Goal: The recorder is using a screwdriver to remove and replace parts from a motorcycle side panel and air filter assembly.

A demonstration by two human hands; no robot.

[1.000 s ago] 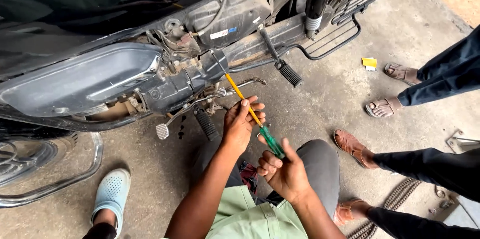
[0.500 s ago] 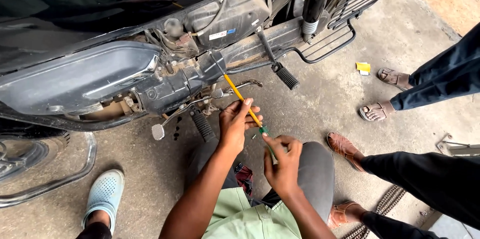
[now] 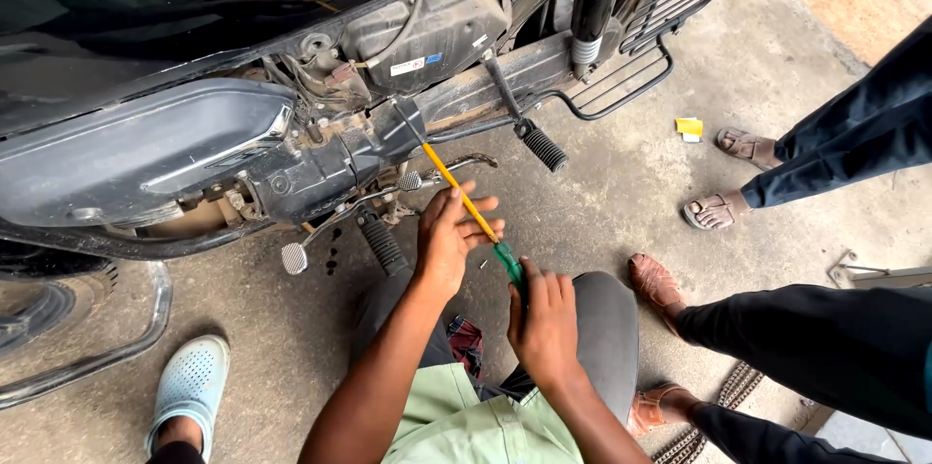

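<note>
The right hand (image 3: 546,314) is closed around the green handle of a screwdriver (image 3: 473,212), fingers curled tightly over the grip, just above the person's grey-trousered knee (image 3: 602,328). The left hand (image 3: 449,236) supports the yellow shaft near its middle: the fingers are loosely spread and bent, with the shaft passing between the fingertips and the palm. The screwdriver runs diagonally up and to the left, and its tip meets the underside of the motorcycle engine casing (image 3: 320,168), close to a small round metal fitting (image 3: 410,180). A black footpeg (image 3: 383,243) and a kick lever with a rubber end (image 3: 542,147) project from the frame on either side of the tool. The motorcycle stands on a concrete floor (image 3: 602,192). A light blue clog (image 3: 191,384) is at lower left. Sandalled feet (image 3: 718,210) of other people stand at right, well apart from the tool.
</note>
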